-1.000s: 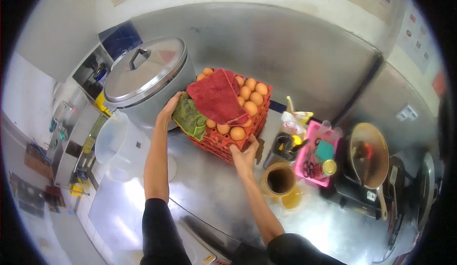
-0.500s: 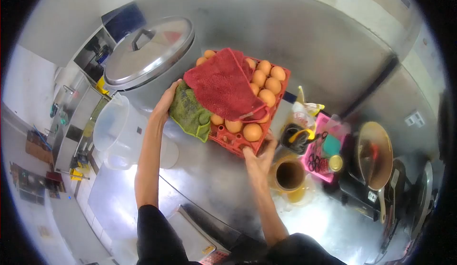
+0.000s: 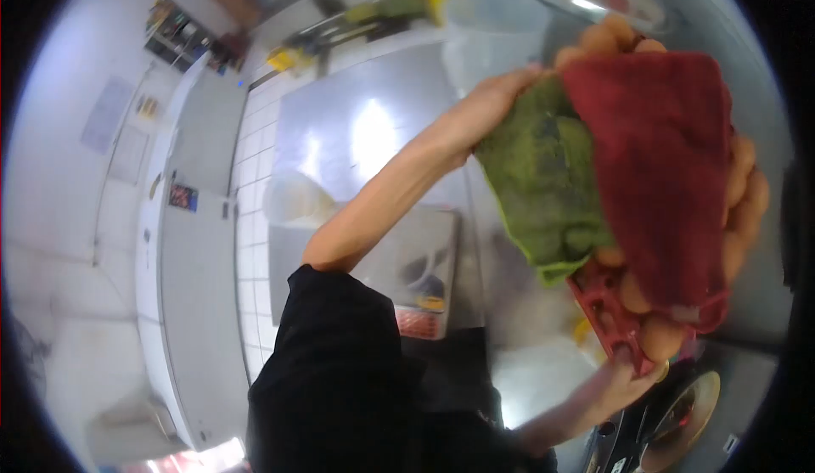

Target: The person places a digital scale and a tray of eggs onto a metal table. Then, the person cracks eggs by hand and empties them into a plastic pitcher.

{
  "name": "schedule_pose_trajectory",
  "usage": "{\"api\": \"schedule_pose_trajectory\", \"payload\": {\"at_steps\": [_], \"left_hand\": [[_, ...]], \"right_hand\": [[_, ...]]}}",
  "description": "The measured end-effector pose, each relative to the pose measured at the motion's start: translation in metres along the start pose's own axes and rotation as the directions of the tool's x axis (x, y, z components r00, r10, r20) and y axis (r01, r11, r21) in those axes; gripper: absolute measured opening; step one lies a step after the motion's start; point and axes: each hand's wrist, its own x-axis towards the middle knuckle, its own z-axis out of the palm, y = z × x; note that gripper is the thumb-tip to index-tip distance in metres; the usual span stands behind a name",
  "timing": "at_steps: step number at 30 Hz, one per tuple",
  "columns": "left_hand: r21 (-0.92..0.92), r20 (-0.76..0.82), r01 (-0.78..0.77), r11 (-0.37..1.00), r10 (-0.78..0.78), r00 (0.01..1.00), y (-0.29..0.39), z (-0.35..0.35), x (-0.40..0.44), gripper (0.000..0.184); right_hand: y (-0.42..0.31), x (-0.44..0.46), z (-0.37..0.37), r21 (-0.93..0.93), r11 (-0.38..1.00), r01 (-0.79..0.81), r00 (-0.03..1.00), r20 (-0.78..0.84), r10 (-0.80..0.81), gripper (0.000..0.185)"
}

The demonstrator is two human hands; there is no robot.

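A red egg tray (image 3: 604,307) with several brown eggs (image 3: 661,338) is held up at the right of the view. Over it lie a dark red cloth (image 3: 658,176) and a green cloth (image 3: 548,176), which hangs over the tray's near left side. My left hand (image 3: 501,104) grips the tray's far left edge beside the green cloth, its fingers partly hidden. Gripping the near corner is my right hand (image 3: 626,381), with the thumb on top of the rim.
A steel table (image 3: 340,125) has a translucent bucket (image 3: 492,31) at its far end and a round container (image 3: 295,199) at its left. A white crate (image 3: 441,252) sits near my body. At lower right is a pan (image 3: 692,413). Tall white cabinet (image 3: 199,303) stands left.
The view has swung left, showing the cabinet and floor side. Both hands have lifted the egg tray with its cloths closer to the camera, and it now sits at the right of the view.
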Motion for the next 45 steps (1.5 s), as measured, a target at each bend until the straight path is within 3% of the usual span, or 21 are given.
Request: {"api": "schedule_pose_trajectory", "payload": {"at_steps": [2, 5, 8, 9, 11, 13, 15, 16, 18, 19, 21, 25, 28, 30, 32, 33, 36, 38, 43, 45], "left_hand": [[0.042, -0.079, -0.068, 0.997, 0.071, 0.994, -0.013, -0.024, -0.050, 0.056], [-0.053, -0.365, -0.100, 0.994, 0.074, 0.928, -0.027, -0.047, -0.130, 0.052], [-0.143, -0.552, -0.073, 0.987, -0.019, 0.833, -0.039, -0.081, -0.207, 0.055], [-0.180, -0.614, -0.082, 0.980, -0.047, 0.788, -0.061, -0.097, -0.236, 0.058], [-0.245, -0.755, -0.140, 0.959, -0.098, 0.648, -0.111, -0.128, -0.299, 0.060], [-0.243, -0.822, -0.154, 0.958, -0.119, 0.557, -0.142, -0.152, -0.361, 0.063], [-0.190, -0.868, -0.195, 0.962, -0.072, 0.492, -0.179, -0.179, -0.421, 0.060], [-0.198, -0.884, -0.223, 0.954, -0.076, 0.461, -0.203, -0.199, -0.450, 0.061], [-0.199, -0.913, -0.189, 0.962, -0.112, 0.392, -0.228, -0.219, -0.502, 0.061], [-0.184, -0.920, -0.175, 0.967, -0.108, 0.376, -0.234, -0.229, -0.521, 0.060], [-0.179, -0.918, -0.157, 0.971, -0.107, 0.381, -0.250, -0.258, -0.556, 0.059], [-0.271, -0.904, -0.162, 0.949, -0.193, 0.382, -0.300, -0.302, -0.570, 0.058], [-0.310, -0.881, -0.109, 0.945, -0.242, 0.406, -0.352, -0.346, -0.580, 0.059], [-0.319, -0.847, -0.143, 0.937, -0.214, 0.487, -0.380, -0.366, -0.577, 0.059], [-0.346, -0.829, -0.116, 0.931, -0.246, 0.502, -0.416, -0.393, -0.566, 0.060], [-0.371, -0.814, -0.124, 0.920, -0.258, 0.520, -0.424, -0.401, -0.561, 0.060], [-0.410, -0.782, -0.074, 0.909, -0.309, 0.541, -0.440, -0.419, -0.548, 0.058], [-0.418, -0.749, -0.033, 0.908, -0.324, 0.578, -0.439, -0.422, -0.532, 0.057], [-0.402, -0.668, 0.042, 0.915, -0.324, 0.670, -0.483, -0.493, -0.541, 0.056], [-0.467, -0.620, 0.017, 0.884, -0.341, 0.707, -0.470, -0.490, -0.534, 0.056]], "right_hand": [[-0.010, -0.019, -0.021, -0.016, 0.996, -0.088, 0.985, 0.144, 0.089, 0.077], [-0.012, -0.059, -0.022, -0.002, 0.998, -0.056, 0.951, 0.305, 0.054, 0.086], [0.000, -0.091, -0.025, -0.028, 0.991, -0.131, 0.892, 0.434, 0.130, 0.101], [0.009, -0.098, -0.023, 0.066, 0.998, 0.003, 0.775, 0.631, -0.044, 0.101], [-0.001, -0.129, -0.022, 0.221, 0.975, 0.002, 0.504, 0.842, -0.191, 0.097], [-0.016, -0.175, -0.002, 0.244, 0.963, -0.115, 0.402, 0.898, -0.179, 0.094], [-0.006, -0.217, 0.013, 0.250, 0.920, -0.303, 0.141, 0.966, -0.216, 0.089], [0.002, -0.240, 0.019, 0.255, 0.921, -0.296, 0.138, 0.965, -0.223, 0.089], [0.023, -0.292, 0.028, 0.220, 0.937, -0.272, -0.036, 0.970, -0.239, 0.093], [0.032, -0.321, 0.033, 0.226, 0.937, -0.267, -0.022, 0.970, -0.240, 0.093], [0.050, -0.379, 0.040, 0.087, 0.891, -0.446, -0.124, 0.980, -0.158, 0.092], [0.120, -0.431, 0.065, 0.011, 0.867, -0.498, -0.194, 0.973, -0.124, 0.091], [0.156, -0.474, 0.075, 0.012, 0.861, -0.509, -0.137, 0.986, -0.095, 0.090], [0.157, -0.488, 0.081, -0.023, 0.890, -0.454, -0.103, 0.994, -0.027, 0.089], [0.174, -0.500, 0.091, 0.019, 0.955, -0.296, -0.050, 0.998, -0.036, 0.088], [0.192, -0.508, 0.099, 0.080, 0.951, -0.299, -0.036, 0.995, -0.095, 0.086], [0.208, -0.521, 0.099, 0.044, 0.954, -0.298, 0.024, 0.999, -0.038, 0.086], [0.210, -0.517, 0.101, -0.013, 0.944, -0.331, 0.037, 0.999, 0.027, 0.086], [0.231, -0.546, 0.091, -0.132, 0.989, -0.069, 0.014, 0.991, 0.133, 0.091], [0.228, -0.549, 0.090, -0.163, 0.985, -0.064, 0.055, 0.984, 0.167, 0.093]]}}
